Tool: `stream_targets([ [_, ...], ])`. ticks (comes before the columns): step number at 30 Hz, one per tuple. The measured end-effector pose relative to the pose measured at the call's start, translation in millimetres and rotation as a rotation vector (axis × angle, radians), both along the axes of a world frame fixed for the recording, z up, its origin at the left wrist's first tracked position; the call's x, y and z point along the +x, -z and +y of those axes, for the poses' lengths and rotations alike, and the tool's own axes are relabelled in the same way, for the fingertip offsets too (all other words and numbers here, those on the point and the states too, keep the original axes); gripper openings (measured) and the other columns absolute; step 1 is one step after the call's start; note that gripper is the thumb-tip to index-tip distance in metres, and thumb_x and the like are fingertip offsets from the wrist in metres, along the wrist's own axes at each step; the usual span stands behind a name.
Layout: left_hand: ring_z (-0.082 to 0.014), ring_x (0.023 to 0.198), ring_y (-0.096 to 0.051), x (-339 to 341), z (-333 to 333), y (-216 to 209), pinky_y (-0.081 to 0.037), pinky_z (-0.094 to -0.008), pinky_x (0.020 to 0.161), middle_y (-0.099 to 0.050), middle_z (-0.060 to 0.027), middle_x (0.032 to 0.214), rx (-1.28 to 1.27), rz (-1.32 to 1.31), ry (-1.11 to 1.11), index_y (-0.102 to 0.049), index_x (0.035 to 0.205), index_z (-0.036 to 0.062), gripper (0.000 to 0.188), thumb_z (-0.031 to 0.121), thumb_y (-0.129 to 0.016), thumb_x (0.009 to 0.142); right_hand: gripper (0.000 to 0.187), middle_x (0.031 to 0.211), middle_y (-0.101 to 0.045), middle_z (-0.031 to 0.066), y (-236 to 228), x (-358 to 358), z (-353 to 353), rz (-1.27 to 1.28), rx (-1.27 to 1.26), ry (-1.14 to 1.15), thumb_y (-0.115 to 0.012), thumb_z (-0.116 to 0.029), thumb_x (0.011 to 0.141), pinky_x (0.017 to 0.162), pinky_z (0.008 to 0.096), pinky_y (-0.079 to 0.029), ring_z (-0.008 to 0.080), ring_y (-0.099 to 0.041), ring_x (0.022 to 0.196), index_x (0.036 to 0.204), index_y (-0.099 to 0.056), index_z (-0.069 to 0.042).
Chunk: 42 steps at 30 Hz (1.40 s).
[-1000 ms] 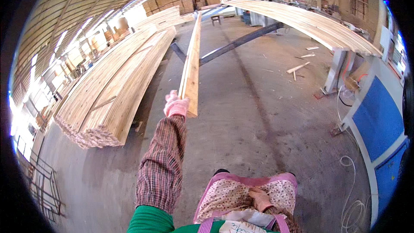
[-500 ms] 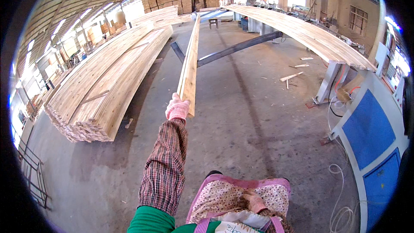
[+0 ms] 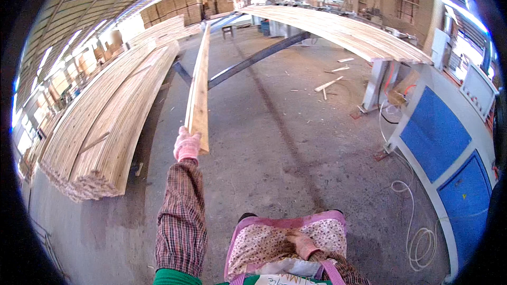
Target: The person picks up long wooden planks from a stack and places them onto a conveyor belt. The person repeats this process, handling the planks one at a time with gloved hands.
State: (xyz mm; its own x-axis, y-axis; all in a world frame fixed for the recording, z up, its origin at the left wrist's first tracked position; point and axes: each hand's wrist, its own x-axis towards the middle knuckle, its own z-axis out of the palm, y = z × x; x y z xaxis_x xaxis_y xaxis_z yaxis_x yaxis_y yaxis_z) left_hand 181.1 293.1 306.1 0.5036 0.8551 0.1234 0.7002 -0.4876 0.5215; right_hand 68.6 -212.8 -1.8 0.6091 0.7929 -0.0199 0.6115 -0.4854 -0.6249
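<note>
My left hand (image 3: pixel 187 144), in a pink glove, is closed around the near end of a long, narrow wooden board (image 3: pixel 199 95). The board stretches away from me, crossing in front of a dark metal beam (image 3: pixel 259 59); whether it rests on the beam I cannot tell. My right hand (image 3: pixel 302 244), in a pinkish glove, lies on the spotted, pink-edged apron (image 3: pixel 259 248) over my lap, fingers stretched out and holding nothing.
To the left lies a big stack of long boards (image 3: pixel 121 126). More boards form a row (image 3: pixel 338 26) on metal supports at the far right. A blue-and-white machine cabinet (image 3: pixel 435 132) stands at right, with a coiled pale hose (image 3: pixel 422 248) beside it. Wood scraps (image 3: pixel 328 84) litter the floor.
The view has swung to the right, so the stack, board and machine sit further left. My left hand keeps its grip on the board; my right hand stays on the apron.
</note>
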Motion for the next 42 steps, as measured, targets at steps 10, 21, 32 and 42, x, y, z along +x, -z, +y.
stream_targets([
  [10, -0.041, 0.125, -0.069, -4, -8, -6, -0.054, -0.0511, 0.105, -0.073, -0.021, 0.132, -0.019, -0.015, -0.032, -0.053, 0.145, 0.0152, 0.062, 0.045, -0.07, 0.092, 0.044, 0.147, -0.061, 0.0202, -20, -2, 4, 0.005, -0.064, 0.038, -0.06, -0.007, 0.09, 0.113, 0.0439, -0.049, 0.0415, -0.057, 0.137, 0.132, -0.073, -0.01],
  [21, -0.0405, 0.127, -0.068, -2, -6, -5, -0.054, -0.0513, 0.106, -0.071, -0.0203, 0.135, -0.049, -0.02, -0.032, -0.053, 0.147, 0.0153, 0.064, 0.044, -0.071, 0.093, 0.047, 0.149, -0.06, 0.0205, -6, -1, 3, -0.01, -0.031, 0.014, -0.062, -0.002, 0.087, 0.113, 0.0418, -0.05, 0.0396, -0.059, 0.136, 0.132, -0.073, -0.008],
  [32, -0.0417, 0.129, -0.066, -2, -3, 1, -0.052, -0.0516, 0.107, -0.07, -0.0223, 0.137, 0.017, -0.007, -0.051, -0.051, 0.152, 0.0165, 0.066, 0.051, -0.063, 0.097, 0.045, 0.141, -0.065, 0.0187, -1, -1, 2, 0.045, -0.047, 0.038, -0.06, -0.006, 0.091, 0.111, 0.0428, -0.05, 0.041, -0.062, 0.13, 0.133, -0.073, -0.015],
  [42, -0.0472, 0.119, -0.068, -1, 3, 14, -0.053, -0.0579, 0.1, -0.073, -0.0261, 0.124, 0.121, -0.051, -0.031, -0.056, 0.134, 0.0131, 0.053, 0.057, -0.053, 0.105, 0.039, 0.135, -0.067, 0.0211, 19, 1, 2, 0.001, 0.075, 0.036, -0.063, 0.0, 0.086, 0.108, 0.0436, -0.052, 0.0405, -0.063, 0.127, 0.123, -0.075, -0.005],
])
